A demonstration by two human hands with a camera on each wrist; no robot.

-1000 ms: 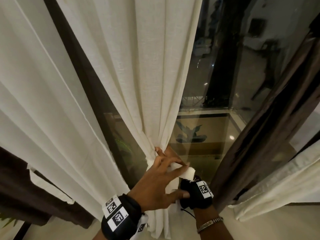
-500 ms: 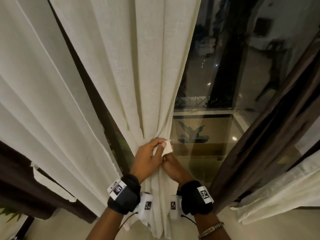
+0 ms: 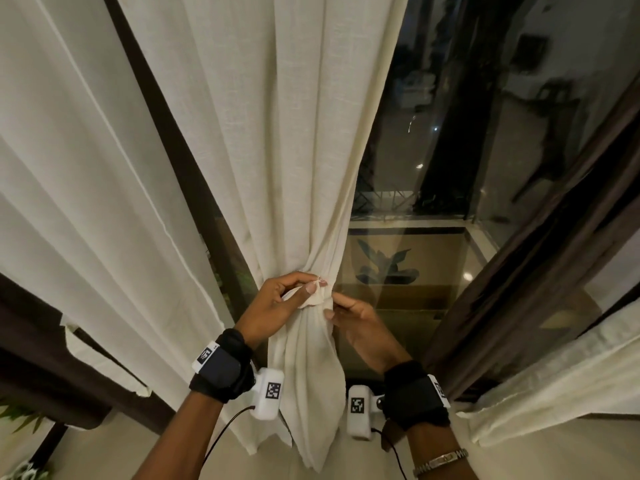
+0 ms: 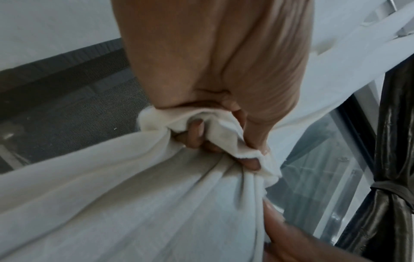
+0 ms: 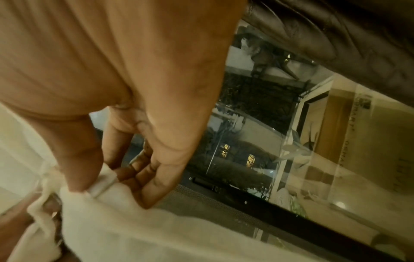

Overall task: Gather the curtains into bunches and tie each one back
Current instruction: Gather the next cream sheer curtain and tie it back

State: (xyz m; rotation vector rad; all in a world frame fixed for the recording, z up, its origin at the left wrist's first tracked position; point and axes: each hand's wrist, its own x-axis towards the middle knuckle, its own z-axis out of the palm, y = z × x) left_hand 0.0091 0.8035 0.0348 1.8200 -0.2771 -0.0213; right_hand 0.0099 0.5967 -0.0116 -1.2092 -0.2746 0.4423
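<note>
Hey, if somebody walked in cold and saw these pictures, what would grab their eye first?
Most likely the cream curtain at centre, pinched into a narrow waist where both hands meet. The left hand grips a cream tie strip against the bunch, and the right hand pinches fabric beside it. Behind, dark window glass reflects lights, with a brown curtain on the right.

**Curtains, hands and wrist gear, counted**

Three cream curtains: one gathered curtain (image 3: pixel 298 150) in the middle, one left curtain (image 3: pixel 79 174), one right curtain (image 3: pixel 554 386). Two dark brown drapes: a left drape (image 3: pixel 38 368) and a right drape (image 3: pixel 540 258). Two hands: left hand (image 3: pixel 273 306), right hand (image 3: pixel 363 327). Two white wrist cameras, two black wrist straps, one metal bracelet (image 3: pixel 440 460), one cream tie strip (image 3: pixel 311 299)
</note>
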